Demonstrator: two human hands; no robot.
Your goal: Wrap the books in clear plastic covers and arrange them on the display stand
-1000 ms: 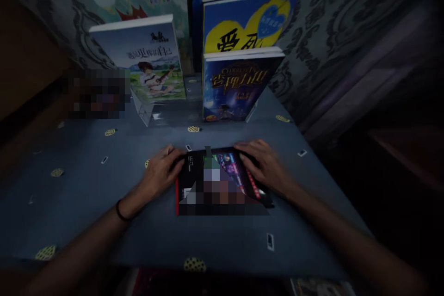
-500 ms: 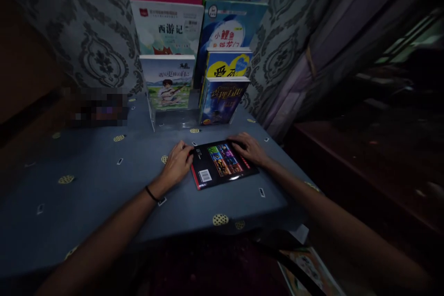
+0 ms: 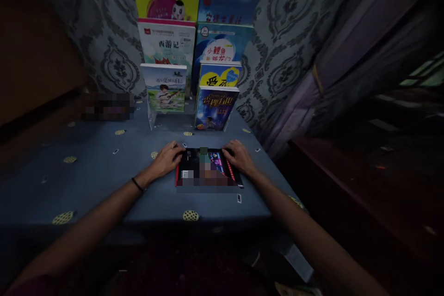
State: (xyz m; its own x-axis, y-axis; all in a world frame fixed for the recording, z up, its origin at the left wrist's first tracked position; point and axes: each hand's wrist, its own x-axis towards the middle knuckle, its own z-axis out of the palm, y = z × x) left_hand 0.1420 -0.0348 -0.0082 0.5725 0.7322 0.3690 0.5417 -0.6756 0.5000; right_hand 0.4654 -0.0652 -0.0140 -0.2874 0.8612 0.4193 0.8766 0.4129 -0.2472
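Observation:
A dark paperback book (image 3: 190, 161) lies flat on the cloth-covered table in front of me, back cover up, with a red spine at its left. Part of its cover is pixelated. My left hand (image 3: 167, 161), with a black band on the wrist, has its curled fingers at the book's upper left edge. On the opposite side, my right hand (image 3: 239, 156) grips the upper right edge, its fingers bent over the cover. The undersides of both hands are hidden.
Behind the book, a clear stand (image 3: 151, 118) holds several upright books, among them a guitar-player cover (image 3: 166, 92) and a dark blue book (image 3: 217, 108). A patterned curtain (image 3: 291, 23) hangs behind. The table's front edge (image 3: 156, 222) runs below my forearms.
The book has turned to lie squarer to me, both hands still at its sides. My view has shifted, so more of the upper books shows.

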